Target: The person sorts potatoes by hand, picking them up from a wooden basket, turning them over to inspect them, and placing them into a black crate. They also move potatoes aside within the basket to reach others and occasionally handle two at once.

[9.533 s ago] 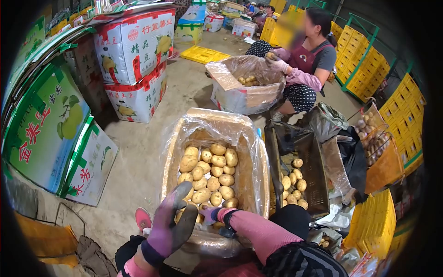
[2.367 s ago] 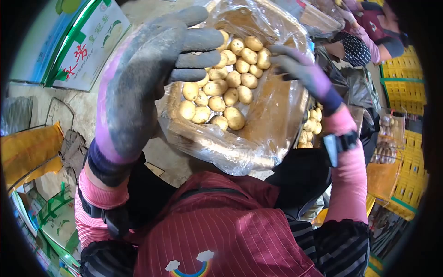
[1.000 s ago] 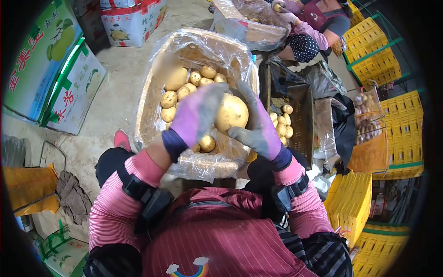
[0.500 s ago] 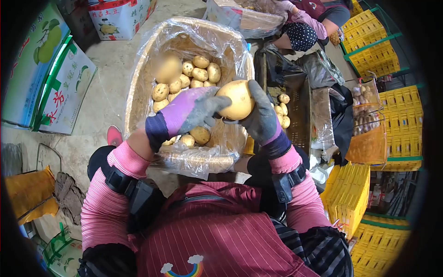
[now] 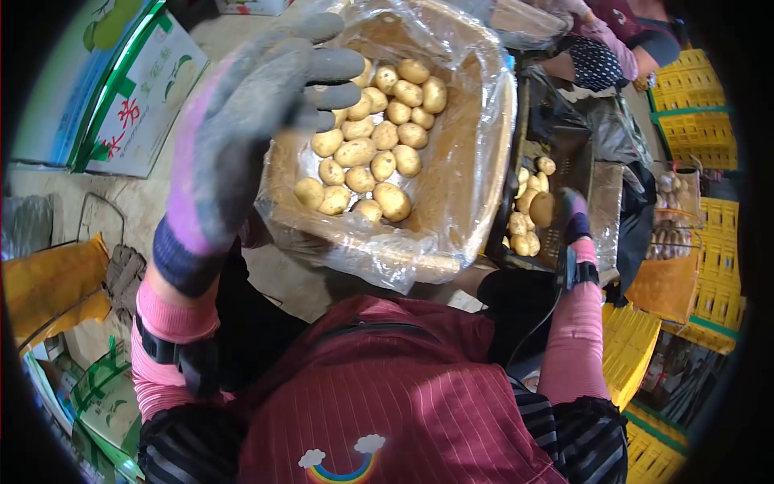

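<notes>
My left hand point(image 5: 266, 121), in a grey-coated purple glove, is raised over the left side of a plastic-lined basket point(image 5: 476, 194). Its fingers are stretched out and hold nothing. Inside the basket lie many loose potatoes point(image 5: 359, 151). To the right, my gloved right hand point(image 5: 576, 216) is low inside a dark crate point(image 5: 574, 133). A larger brownish potato point(image 5: 542, 210) is just left of that hand, with a narrow gap visible between them. Smaller potatoes point(image 5: 524, 242) lie in the crate's left part. The right hand's fingers are blurred and partly hidden.
White-and-green cartons point(image 5: 145, 105) stand at the left. Yellow crates point(image 5: 717, 250) are stacked along the right. A black plastic bag point(image 5: 637, 206) hangs beside the dark crate. Another person point(image 5: 601, 56) sits at the back right. An orange sack point(image 5: 60, 282) lies at the left.
Both hands were together on a large potato over the basket. They have parted: the left rose leftward and opened, the right moved into the dark crate. The view has shifted left.
</notes>
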Demonstrator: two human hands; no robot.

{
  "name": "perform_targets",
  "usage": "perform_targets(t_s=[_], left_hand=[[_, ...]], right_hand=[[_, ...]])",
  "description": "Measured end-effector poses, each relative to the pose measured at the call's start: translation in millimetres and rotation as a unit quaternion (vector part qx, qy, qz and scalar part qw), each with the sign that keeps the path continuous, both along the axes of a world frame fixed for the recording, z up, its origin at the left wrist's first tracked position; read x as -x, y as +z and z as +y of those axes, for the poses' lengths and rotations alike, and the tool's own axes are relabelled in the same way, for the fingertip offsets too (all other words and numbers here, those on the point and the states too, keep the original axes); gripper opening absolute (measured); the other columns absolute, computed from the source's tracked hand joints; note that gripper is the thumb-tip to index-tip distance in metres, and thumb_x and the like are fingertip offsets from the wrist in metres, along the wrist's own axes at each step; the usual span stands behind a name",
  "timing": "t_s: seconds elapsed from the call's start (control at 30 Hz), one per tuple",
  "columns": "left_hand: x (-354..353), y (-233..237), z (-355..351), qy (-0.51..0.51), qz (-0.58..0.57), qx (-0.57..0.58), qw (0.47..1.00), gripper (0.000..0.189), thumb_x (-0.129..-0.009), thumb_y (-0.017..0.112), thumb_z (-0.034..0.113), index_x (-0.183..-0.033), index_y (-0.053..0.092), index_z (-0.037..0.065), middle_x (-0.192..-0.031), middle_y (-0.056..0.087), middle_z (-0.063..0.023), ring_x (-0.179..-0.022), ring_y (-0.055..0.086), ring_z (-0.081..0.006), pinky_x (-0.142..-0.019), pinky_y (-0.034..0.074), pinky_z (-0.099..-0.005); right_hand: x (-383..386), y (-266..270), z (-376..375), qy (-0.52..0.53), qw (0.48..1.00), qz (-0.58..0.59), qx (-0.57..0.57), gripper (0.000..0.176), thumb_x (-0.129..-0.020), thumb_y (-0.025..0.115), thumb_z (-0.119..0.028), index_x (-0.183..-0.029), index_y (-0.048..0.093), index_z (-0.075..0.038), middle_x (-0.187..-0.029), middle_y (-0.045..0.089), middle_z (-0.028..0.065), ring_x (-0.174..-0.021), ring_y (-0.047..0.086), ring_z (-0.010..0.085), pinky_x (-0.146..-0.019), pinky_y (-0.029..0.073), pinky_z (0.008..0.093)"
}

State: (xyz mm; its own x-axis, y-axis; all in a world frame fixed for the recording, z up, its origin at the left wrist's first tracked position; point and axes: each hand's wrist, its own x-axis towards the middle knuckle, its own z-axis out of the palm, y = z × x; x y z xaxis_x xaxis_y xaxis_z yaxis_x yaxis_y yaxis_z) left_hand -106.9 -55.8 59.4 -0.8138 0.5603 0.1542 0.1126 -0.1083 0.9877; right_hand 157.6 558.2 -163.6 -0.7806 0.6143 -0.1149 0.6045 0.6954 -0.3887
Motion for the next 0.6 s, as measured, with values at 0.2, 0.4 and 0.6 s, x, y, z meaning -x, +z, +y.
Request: perform_targets(t_s=[0.2,0.4,0.6], left_hand=[[1.5,-9.7,-29.6,0.084,0.088,-0.012,0.992,0.055,-0.106,0.04,0.034,-0.144,0.043,-0.006,-0.124,0.064,-0.019,-0.103,0.066,-0.0213,-0.089,0.052,-0.0322],[12.4,-15.7,-61.7,0.077,0.135,0.093,0.983,0.056,-0.102,0.05,0.026,-0.146,0.038,-0.007,-0.12,0.064,-0.0183,-0.092,0.065,-0.0201,-0.078,0.053,-0.031],[17.1,-11.4,-61.8,0.14,-0.031,-0.047,0.989,0.066,-0.106,0.036,0.046,-0.148,0.037,-0.004,-0.116,0.065,-0.0174,-0.092,0.068,-0.0244,-0.072,0.051,-0.0327]], right_hand=[[192.4,138.1,-251.8,0.094,0.931,0.25,0.249,0.04,-0.105,0.053,-0.024,-0.139,0.054,-0.005,-0.125,0.065,0.0091,-0.106,0.064,0.0167,-0.089,0.053,0.0317],[282.7,-7.1,-420.8,0.325,0.824,-0.23,0.404,0.069,-0.088,0.073,-0.033,-0.147,0.048,-0.009,-0.122,0.065,0.0084,-0.108,0.06,0.016,-0.096,0.047,0.0273],[295.5,-122.9,-488.4,0.472,0.81,-0.277,0.213,0.071,-0.071,0.078,-0.037,-0.13,0.056,-0.004,-0.121,0.066,0.0232,-0.114,0.064,0.0376,-0.096,0.051,0.0439]])
